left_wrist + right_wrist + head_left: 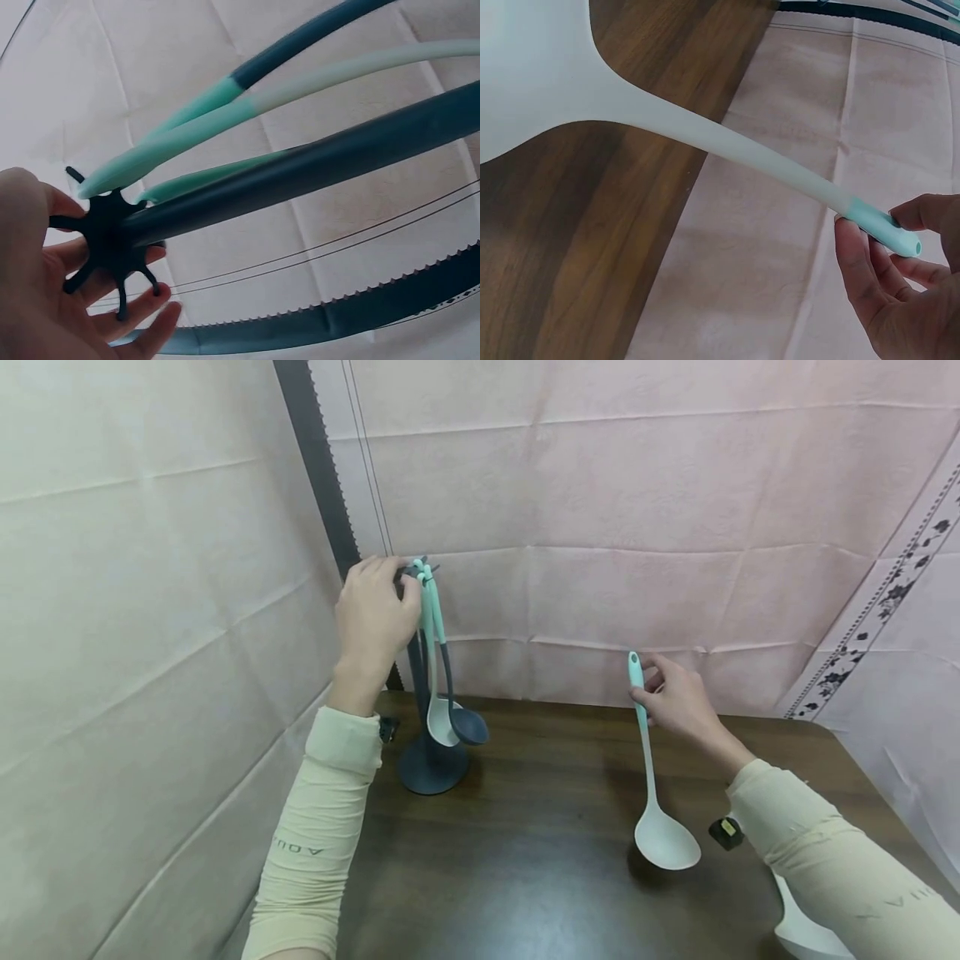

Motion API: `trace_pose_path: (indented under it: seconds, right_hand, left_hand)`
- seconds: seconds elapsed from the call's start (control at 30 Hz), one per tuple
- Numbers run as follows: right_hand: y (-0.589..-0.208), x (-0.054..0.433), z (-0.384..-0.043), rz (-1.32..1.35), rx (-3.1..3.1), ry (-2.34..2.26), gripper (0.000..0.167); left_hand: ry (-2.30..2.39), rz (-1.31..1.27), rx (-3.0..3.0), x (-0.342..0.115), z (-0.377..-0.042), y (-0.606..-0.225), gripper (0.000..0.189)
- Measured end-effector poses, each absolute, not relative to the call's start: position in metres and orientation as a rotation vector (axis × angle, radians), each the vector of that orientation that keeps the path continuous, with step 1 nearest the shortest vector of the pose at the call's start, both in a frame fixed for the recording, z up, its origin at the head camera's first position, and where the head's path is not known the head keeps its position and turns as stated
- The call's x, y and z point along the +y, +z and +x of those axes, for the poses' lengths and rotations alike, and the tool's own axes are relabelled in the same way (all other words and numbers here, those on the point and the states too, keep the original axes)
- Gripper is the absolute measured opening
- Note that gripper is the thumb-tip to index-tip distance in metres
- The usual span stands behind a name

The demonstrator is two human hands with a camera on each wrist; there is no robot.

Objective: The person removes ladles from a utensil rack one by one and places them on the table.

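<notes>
My left hand (378, 610) grips the top of a dark utensil stand (430, 768), its fingers around the star-shaped hook head (112, 236) in the left wrist view. From the hooks hang a dark ladle (469, 727) and a white-headed utensil (440, 723), both with mint handle ends; a third mint handle (210, 175) shows beside the post. On the right, my right hand (675, 697) pinches the mint handle end of a white ladle (667, 841) between thumb and fingers. The ladle hangs bowl down over the table, its hole-ended handle (881, 229) pointing up.
Another white utensil (810, 935) lies on the brown wooden table (540, 827) at the lower right, partly hidden under my right forearm. Pale cloth (600, 510) hangs behind the table's back edge and along the left side, close to the stand.
</notes>
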State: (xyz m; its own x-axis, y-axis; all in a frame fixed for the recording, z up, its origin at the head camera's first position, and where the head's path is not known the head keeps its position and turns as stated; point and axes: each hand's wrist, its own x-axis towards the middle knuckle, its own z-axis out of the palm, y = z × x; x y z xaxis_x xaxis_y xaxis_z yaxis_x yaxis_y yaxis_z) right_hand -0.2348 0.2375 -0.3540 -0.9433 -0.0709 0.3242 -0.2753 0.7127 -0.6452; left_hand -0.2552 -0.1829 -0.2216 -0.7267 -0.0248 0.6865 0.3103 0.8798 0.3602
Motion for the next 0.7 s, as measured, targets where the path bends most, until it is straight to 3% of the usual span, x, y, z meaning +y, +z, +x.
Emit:
trace_pose_path:
  seconds: [0.7]
  right_hand:
    - [-0.390,0.272,-0.233,0.224,-2.726,1.024,0.040]
  left_hand:
    - [-0.611,-0.227,-2.241,-0.186,-0.265,-0.228,0.045]
